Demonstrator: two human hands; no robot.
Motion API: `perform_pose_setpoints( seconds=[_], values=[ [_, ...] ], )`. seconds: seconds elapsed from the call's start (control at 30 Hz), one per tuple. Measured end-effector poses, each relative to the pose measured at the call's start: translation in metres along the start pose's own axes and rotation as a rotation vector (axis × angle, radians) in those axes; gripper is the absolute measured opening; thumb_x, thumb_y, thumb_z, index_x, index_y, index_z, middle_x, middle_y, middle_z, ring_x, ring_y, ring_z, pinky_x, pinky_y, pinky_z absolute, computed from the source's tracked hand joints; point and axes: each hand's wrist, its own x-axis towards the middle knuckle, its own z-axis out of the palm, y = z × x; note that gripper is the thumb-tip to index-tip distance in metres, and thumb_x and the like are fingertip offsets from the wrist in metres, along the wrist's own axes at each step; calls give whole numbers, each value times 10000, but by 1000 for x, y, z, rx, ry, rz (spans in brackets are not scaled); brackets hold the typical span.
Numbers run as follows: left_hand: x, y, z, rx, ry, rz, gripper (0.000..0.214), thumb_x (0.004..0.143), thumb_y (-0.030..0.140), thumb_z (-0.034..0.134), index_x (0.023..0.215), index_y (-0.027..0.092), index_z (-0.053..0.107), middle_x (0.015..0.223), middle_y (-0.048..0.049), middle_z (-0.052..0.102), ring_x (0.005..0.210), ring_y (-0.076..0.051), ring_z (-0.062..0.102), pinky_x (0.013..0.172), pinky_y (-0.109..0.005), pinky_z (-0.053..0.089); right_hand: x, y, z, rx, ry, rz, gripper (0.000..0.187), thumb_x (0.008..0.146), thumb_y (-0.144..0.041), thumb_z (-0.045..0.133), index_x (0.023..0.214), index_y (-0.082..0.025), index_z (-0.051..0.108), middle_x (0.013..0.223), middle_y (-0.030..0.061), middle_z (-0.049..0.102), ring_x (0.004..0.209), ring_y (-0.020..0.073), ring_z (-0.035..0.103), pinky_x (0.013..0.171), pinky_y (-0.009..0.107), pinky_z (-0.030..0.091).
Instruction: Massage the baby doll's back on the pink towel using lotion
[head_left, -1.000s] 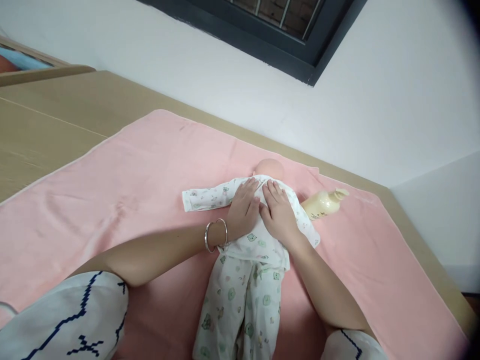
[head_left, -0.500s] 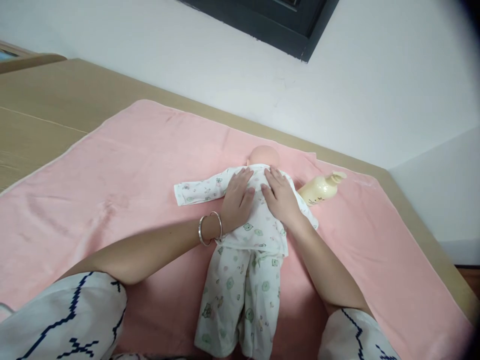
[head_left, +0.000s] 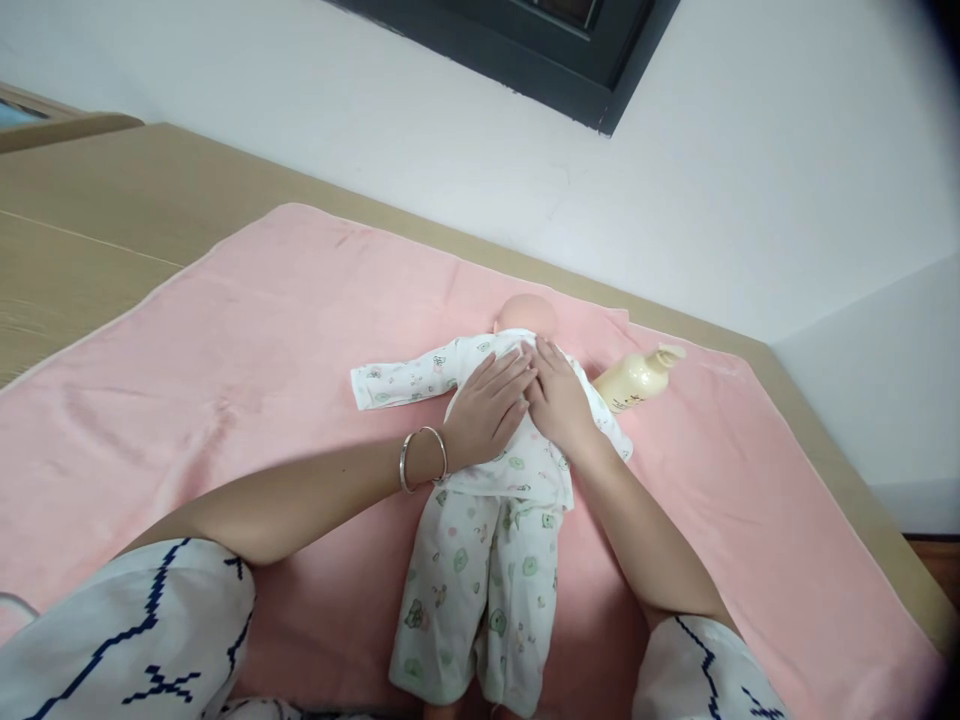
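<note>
A baby doll [head_left: 525, 470] in a white printed top and trousers lies face down, its bald head pointing away from me. My left hand [head_left: 489, 405] rests flat on the upper back, fingers stretched out toward the right. Beside it my right hand [head_left: 559, 395] lies flat on the right side of the back, with the fingertips of both hands touching or nearly so at the middle. Neither hand grips anything. Two silver bangles [head_left: 424, 457] circle my left wrist. The doll's left-hand sleeve stretches out sideways; the other sleeve is partly behind my right arm.
Under the doll spreads a pink blanket [head_left: 300, 300] on a wooden surface [head_left: 90, 220]. A pale yellow pump bottle [head_left: 637, 378] lies tilted just right of the doll. Behind stands a white wall [head_left: 465, 170] with a dark frame [head_left: 555, 70].
My left hand has slid right and inward across the doll's back, bringing its fingertips up to my right hand. My right hand has barely shifted.
</note>
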Motion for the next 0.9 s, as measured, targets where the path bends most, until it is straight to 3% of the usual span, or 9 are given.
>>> perform_pose_setpoints(
  seconds=[0.1,0.23,0.37,0.5,0.63,0.73,0.9],
  values=[
    [7,-8,2,14,19,-166,513,1030,314,321,1483,102,435,1562,-171,476,1524,-263,350,1278,-522,291,-9,-7,-2,-94,28,145,612,1059,-370,267,1522,0,416,1555,244,466,1493,365,387,1222,544,324],
    [21,-20,0,105,-32,-366,503,987,282,388,1432,71,491,1562,-200,464,1513,-303,362,1259,-548,311,-29,-29,-6,-194,-20,113,589,1049,-295,279,1508,46,420,1547,286,454,1487,379,394,1241,523,292],
    [19,-3,-5,216,-110,-322,517,1009,275,367,1448,26,475,1573,-230,433,1527,-352,317,1258,-570,285,-18,-17,-9,-58,-69,80,583,1049,-336,302,1513,-10,438,1584,237,426,1518,340,349,1244,491,304],
    [10,18,-7,241,-174,-258,508,1018,228,329,1483,59,446,1625,-187,367,1558,-356,233,1262,-572,266,0,3,-4,5,-37,119,587,1049,-349,273,1508,-16,422,1578,228,441,1523,339,340,1236,563,280],
    [20,3,-9,257,-222,-316,523,1015,236,348,1489,29,427,1604,-213,390,1547,-359,257,1262,-564,260,-14,-14,2,-92,-10,106,594,1034,-281,268,1503,57,403,1564,285,429,1501,377,370,1241,568,269],
    [28,-9,-9,309,-214,-330,540,1022,288,373,1477,2,428,1576,-247,413,1525,-374,301,1264,-560,249,-28,-31,1,-130,0,57,570,1017,-237,299,1487,50,441,1550,307,435,1492,393,382,1236,566,289],
    [20,16,-10,407,-232,-339,501,1034,270,362,1476,49,448,1553,-253,438,1498,-405,349,1200,-608,338,-17,-18,-8,46,-56,82,560,1012,-286,359,1496,-22,457,1596,244,404,1526,351,331,1241,518,326]
  ],
)
